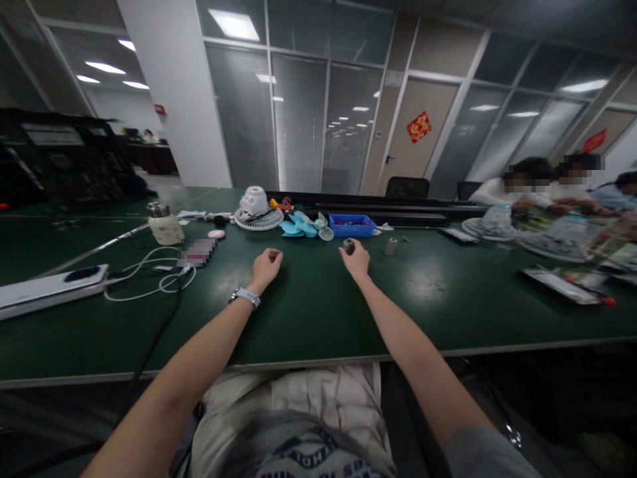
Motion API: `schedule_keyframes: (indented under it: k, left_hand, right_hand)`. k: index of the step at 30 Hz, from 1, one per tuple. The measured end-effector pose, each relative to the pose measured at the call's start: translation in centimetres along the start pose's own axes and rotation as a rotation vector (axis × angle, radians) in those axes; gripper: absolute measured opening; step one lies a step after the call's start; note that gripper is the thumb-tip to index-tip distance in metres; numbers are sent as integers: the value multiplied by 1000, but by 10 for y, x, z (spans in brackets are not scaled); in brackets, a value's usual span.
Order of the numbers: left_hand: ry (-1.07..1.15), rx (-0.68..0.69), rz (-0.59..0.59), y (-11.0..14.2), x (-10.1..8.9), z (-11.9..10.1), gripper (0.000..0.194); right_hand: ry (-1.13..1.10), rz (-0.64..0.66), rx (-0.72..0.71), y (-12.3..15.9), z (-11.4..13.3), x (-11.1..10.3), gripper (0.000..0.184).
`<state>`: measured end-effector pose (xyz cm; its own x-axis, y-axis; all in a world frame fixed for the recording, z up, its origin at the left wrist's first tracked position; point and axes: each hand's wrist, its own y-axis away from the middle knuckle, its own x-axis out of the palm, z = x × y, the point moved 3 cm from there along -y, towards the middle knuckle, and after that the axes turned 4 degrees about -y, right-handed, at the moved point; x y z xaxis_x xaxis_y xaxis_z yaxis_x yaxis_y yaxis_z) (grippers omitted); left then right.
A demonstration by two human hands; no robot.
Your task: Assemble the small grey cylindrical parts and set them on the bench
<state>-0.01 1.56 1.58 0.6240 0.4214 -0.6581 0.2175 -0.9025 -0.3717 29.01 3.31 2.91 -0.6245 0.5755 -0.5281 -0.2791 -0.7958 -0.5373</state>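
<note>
My right hand (359, 260) is closed around a small dark-topped metal cylinder (349, 246), held between thumb and fingers just above the green table (308, 318). A similar grey metal cylinder (391, 246) stands upright on the table to the right of that hand. My left hand (267, 267), with a watch (245, 297) on the wrist, is at the table with its fingers curled in. No object shows in it, though the inside of its grip is partly hidden. Beyond both hands lie light-blue fan blades (297, 226) and a blue basket (351, 226).
A white fan housing on its grille (259, 220) stands behind my left hand. On the left are a jar (165, 228), white cables (144, 295) and a white box-like device (44, 291). Dark bars (413, 214) lie at the back. People (527, 182) sit on the right.
</note>
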Motion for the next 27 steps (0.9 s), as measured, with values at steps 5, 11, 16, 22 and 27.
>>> schedule_keyframes:
  k: [5, 11, 16, 22, 27]
  left_hand:
    - [109, 200, -15, 11, -7, -24, 33]
    - [147, 253, 76, 17, -1, -36, 37]
    - [98, 223, 45, 9, 5, -39, 34]
    - [79, 237, -38, 6, 10, -42, 29]
    - [85, 120, -117, 2, 5, -31, 34]
  right_hand:
    - [-201, 299, -184, 36, 71, 62, 41]
    - [-173, 410, -150, 58, 86, 74, 41]
    - [-148, 416, -158, 57, 84, 69, 42]
    - [-110, 435, -190, 59, 88, 68, 43]
    - [-93, 417, -189, 59, 86, 69, 43]
